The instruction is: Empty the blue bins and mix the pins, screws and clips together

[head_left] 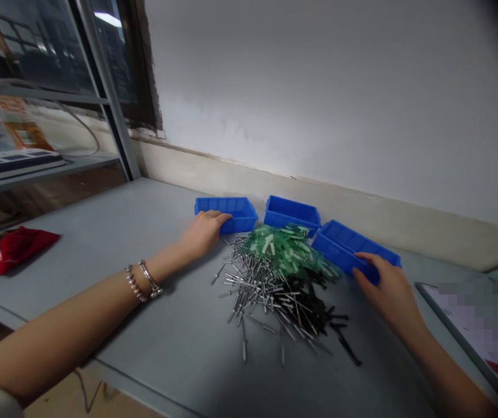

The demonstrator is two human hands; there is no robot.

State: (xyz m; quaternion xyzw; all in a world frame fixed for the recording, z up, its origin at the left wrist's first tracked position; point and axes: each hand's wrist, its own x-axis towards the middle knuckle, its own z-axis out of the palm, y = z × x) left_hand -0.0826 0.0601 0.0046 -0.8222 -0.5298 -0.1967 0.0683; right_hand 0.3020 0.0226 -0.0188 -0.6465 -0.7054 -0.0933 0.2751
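Note:
My left hand (207, 232) is closed on the near wall of the left blue plastic bin (242, 223), fingers over its rim. On the right, my right hand (386, 284) pinches the near side of another blue bin (340, 252), fingers on the rim and thumb below. A third blue bin (290, 220) stands between them, touched by neither hand. In front of the bins lies a mixed heap: silver blind rivets (253, 281), green translucent plastic pieces (283, 249) and black pieces (314, 307) whose kind I cannot make out.
A red packet (17, 249) lies at the table's left. Beyond it, a metal shelf (87, 168) holds a power strip (13, 162) and an orange packet (24, 128). A framed sheet (458, 331) lies at the right. The wall (318, 104) rises behind the bins.

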